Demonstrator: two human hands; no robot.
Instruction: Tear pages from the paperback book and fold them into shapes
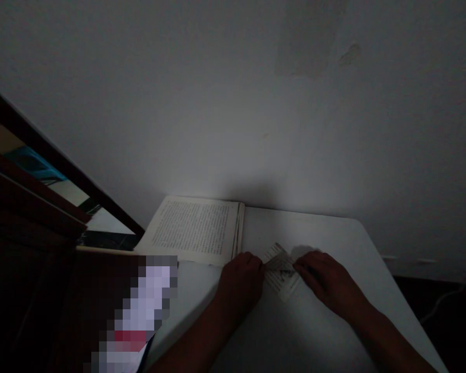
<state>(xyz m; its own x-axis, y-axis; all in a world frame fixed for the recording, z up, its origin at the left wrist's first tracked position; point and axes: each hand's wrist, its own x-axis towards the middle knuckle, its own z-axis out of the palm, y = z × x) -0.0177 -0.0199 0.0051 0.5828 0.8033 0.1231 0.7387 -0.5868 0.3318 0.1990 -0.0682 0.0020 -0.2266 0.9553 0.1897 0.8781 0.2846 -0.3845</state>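
Observation:
A small folded piece of printed paper (281,270) lies on the white table (334,243) between my hands. My left hand (241,280) is closed, its fingers pinching the paper's left edge. My right hand (323,278) rests on the paper's right side with its fingers curled down onto it. Just left of my left hand, an open book (196,228) with printed text lies flat against the wall.
A plain white wall (233,103) rises directly behind the table. Dark wooden furniture (31,217) with a slanted frame stands at the left. A blurred patch covers something at the lower left. The floor at the far right is dark, with a pale cable (440,303).

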